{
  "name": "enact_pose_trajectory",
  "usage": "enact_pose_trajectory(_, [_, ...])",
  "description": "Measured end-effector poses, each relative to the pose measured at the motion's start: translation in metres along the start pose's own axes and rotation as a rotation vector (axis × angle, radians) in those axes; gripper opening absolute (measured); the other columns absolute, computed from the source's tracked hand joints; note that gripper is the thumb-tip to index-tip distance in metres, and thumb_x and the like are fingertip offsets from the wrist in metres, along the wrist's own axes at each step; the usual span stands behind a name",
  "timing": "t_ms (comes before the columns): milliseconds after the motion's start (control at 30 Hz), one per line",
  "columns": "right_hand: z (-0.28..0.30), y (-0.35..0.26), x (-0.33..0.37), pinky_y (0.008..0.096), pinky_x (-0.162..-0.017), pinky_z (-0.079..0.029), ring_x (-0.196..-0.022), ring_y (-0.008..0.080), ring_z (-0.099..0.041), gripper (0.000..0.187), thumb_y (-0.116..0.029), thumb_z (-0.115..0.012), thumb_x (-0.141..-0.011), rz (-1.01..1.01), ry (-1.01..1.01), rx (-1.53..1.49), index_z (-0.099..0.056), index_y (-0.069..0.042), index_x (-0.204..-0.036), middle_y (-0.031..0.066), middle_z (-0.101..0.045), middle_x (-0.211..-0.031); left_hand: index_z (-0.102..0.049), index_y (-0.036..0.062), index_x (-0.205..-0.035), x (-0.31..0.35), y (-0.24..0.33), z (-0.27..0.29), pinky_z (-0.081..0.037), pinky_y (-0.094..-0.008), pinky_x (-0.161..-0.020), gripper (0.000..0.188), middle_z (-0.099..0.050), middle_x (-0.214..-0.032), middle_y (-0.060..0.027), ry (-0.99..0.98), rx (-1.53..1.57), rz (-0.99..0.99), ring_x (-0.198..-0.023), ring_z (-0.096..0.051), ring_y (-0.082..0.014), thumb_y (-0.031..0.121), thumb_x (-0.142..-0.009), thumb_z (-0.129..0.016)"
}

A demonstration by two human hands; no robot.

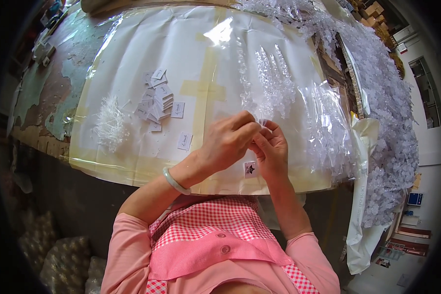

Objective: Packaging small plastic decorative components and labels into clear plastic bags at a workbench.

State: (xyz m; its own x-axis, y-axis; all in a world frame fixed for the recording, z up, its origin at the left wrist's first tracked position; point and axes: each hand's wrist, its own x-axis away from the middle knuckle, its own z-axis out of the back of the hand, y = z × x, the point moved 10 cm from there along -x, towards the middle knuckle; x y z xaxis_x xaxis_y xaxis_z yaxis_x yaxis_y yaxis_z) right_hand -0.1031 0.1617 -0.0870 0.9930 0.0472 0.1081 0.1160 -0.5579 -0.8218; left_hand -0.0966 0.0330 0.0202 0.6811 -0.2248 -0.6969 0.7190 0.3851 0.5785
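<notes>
My left hand (229,139) and my right hand (273,149) meet over the table, their fingers closed in a pinch. Between the fingertips is something small and whitish, too small to make out. Just beyond them lie sparkling clear strands (275,73), long and icicle-like, their near ends bunched together. Close to my right wrist is a white tag (250,169) with a black emblem. To the left, a heap of small white tags (157,100) is spread, with a loose tag (184,140) nearer me. Beside it sits a tangle of thin white strings (111,123).
The table (147,44) is covered with white sheeting, yellow tape and clear film. Clear plastic bags (328,132) lie at the right. Beyond the right edge rises a large mass of clear glittering pieces (387,122), with a white sack (360,210) hanging beside it.
</notes>
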Motion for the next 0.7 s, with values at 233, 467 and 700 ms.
enact_pose_trajectory(233, [0.012, 0.004, -0.005, 0.0266, -0.074, -0.061, -0.087, 0.0174, -0.067, 0.036, 0.0, -0.056, -0.094, -0.138, -0.038, -0.283, -0.049, -0.003, -0.13, 0.0167, -0.065, -0.106, -0.063, 0.0027, -0.088, 0.008, -0.024, 0.003, -0.049, -0.0332, -0.052, 0.01, -0.064, -0.083, -0.0105, 0.065, -0.015, 0.179, -0.062, -0.063, -0.0269, -0.004, -0.08, -0.066])
enact_pose_trajectory(467, [0.011, 0.001, -0.006, 0.0273, -0.073, -0.06, -0.084, 0.0154, -0.068, 0.048, 0.0, -0.059, -0.093, -0.09, -0.02, -0.178, -0.044, -0.003, -0.138, 0.0119, -0.066, -0.099, -0.063, 0.0054, -0.09, 0.008, -0.018, -0.007, -0.047, -0.0373, -0.056, 0.012, -0.06, -0.082, -0.0082, 0.031, 0.036, 0.18, -0.064, -0.06, -0.03, -0.001, -0.08, -0.064])
enact_pose_trajectory(700, [0.023, -0.011, -0.003, 0.0304, -0.074, -0.058, -0.089, 0.017, -0.067, 0.041, 0.001, -0.062, -0.089, 0.059, 0.035, -0.105, -0.054, 0.001, -0.13, 0.0105, -0.067, -0.108, -0.058, 0.0048, -0.092, 0.003, 0.018, -0.022, -0.045, -0.0353, -0.055, 0.02, -0.055, -0.081, -0.0078, -0.12, 0.16, -0.088, -0.065, -0.057, -0.0255, 0.0, -0.075, -0.067])
